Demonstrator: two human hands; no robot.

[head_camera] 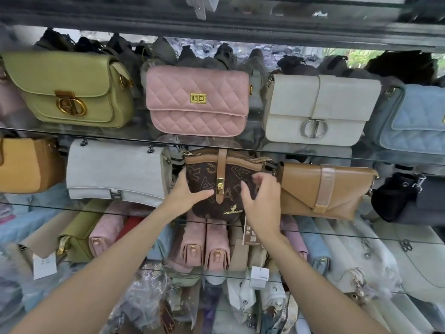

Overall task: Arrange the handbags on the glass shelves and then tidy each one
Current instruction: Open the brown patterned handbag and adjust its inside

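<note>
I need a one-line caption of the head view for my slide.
Both hands, left and right, set a brown handbag on a glass shelf between grey and tan bags.

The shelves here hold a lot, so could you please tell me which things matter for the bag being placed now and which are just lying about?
In play: brown monogram handbag, left hand, right hand, middle glass shelf.

Lying about: pink quilted bag, green bag, wrapped stock below.
</note>
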